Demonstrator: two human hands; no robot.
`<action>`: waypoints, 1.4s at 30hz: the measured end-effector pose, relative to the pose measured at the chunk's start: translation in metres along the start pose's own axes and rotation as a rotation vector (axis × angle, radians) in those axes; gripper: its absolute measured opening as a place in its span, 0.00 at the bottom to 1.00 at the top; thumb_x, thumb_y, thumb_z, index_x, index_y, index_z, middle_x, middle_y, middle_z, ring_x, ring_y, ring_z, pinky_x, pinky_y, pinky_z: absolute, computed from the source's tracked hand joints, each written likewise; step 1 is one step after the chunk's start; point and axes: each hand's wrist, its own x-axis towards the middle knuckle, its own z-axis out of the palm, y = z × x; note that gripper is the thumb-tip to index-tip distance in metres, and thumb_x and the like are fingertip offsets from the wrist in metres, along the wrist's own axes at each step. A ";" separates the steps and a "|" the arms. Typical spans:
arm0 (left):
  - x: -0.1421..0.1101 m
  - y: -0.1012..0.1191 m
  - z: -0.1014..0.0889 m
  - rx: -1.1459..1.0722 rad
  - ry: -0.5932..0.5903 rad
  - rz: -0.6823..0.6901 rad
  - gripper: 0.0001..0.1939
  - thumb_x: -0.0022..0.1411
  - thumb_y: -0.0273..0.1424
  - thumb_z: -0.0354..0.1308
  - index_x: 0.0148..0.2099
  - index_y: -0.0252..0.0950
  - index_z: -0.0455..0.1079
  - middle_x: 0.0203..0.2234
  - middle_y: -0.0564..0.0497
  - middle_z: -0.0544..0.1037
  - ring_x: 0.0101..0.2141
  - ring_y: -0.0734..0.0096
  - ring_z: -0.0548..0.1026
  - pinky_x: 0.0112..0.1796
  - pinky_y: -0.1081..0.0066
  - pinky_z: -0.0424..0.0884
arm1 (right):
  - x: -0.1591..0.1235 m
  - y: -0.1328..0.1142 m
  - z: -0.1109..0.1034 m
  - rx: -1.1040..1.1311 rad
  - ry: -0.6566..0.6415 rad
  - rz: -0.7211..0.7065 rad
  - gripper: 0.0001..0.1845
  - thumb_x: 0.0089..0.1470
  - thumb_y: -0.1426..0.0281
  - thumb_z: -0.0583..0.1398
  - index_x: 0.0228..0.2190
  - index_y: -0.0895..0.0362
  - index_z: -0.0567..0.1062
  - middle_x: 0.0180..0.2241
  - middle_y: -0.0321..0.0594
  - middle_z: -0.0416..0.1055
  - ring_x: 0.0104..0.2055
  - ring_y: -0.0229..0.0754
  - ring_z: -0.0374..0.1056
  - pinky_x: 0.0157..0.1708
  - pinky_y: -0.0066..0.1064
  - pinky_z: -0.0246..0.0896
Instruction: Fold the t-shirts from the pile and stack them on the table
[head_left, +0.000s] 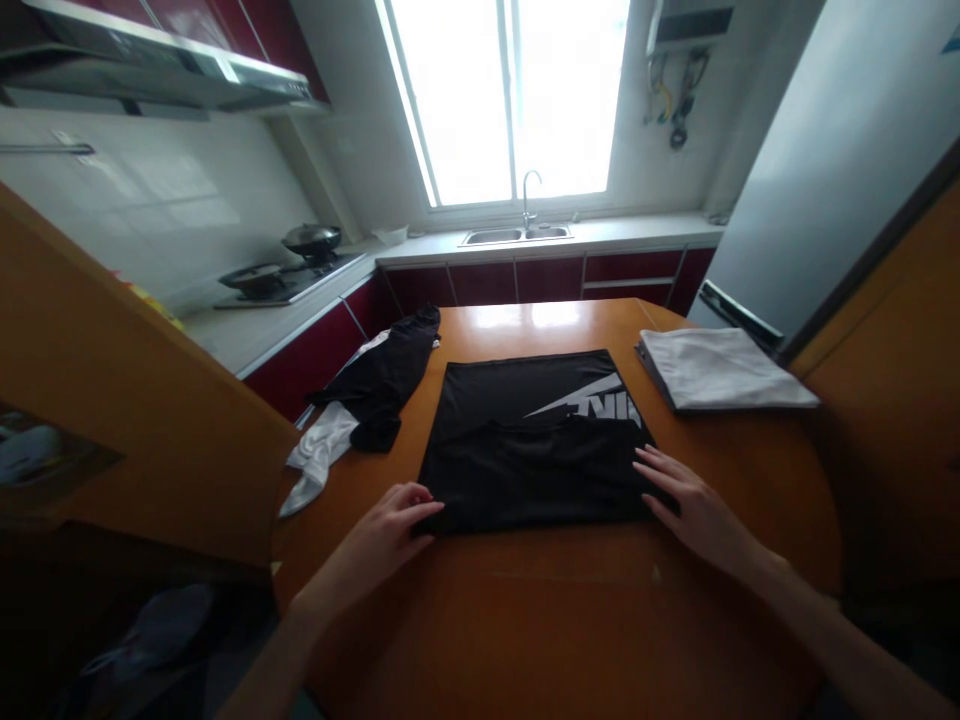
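Note:
A black T-shirt (525,470) with a grey print lies on the wooden table (555,620), its near part folded over toward the far side. Part of the print shows at its right, beyond the folded layer. At the shirt's near left corner is my left hand (401,515), fingers apart, the fingertips at the cloth's edge. My right hand (686,500) rests at the near right corner with its fingers spread, the tips touching the fabric. Neither hand visibly grips the cloth.
A stack of folded cloth, white on top (727,365), sits at the table's right. Crumpled black and white clothes (382,375) lie at its left. Beyond stand a counter with a sink (517,236), a stove with pans (311,240), and a fridge (817,170) at right.

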 end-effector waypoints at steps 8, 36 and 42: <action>-0.029 -0.006 0.018 0.050 0.094 0.055 0.16 0.71 0.35 0.55 0.57 0.46 0.74 0.52 0.47 0.76 0.52 0.60 0.76 0.52 0.60 0.77 | -0.035 0.020 -0.002 -0.033 -0.090 -0.066 0.22 0.63 0.68 0.57 0.58 0.51 0.73 0.61 0.43 0.69 0.64 0.51 0.64 0.62 0.49 0.64; -0.021 -0.009 0.023 0.034 0.200 0.155 0.14 0.68 0.21 0.51 0.49 0.39 0.73 0.41 0.48 0.77 0.43 0.67 0.76 0.46 0.68 0.75 | -0.031 0.010 -0.015 -0.285 -0.050 -0.166 0.11 0.61 0.77 0.55 0.41 0.56 0.76 0.42 0.45 0.73 0.43 0.48 0.70 0.45 0.40 0.66; -0.040 0.003 0.010 0.018 0.218 0.201 0.14 0.67 0.20 0.50 0.48 0.39 0.73 0.40 0.48 0.77 0.42 0.68 0.76 0.44 0.71 0.74 | -0.046 -0.001 -0.030 -0.144 0.020 -0.186 0.10 0.60 0.76 0.56 0.41 0.54 0.75 0.42 0.44 0.74 0.44 0.47 0.71 0.46 0.40 0.67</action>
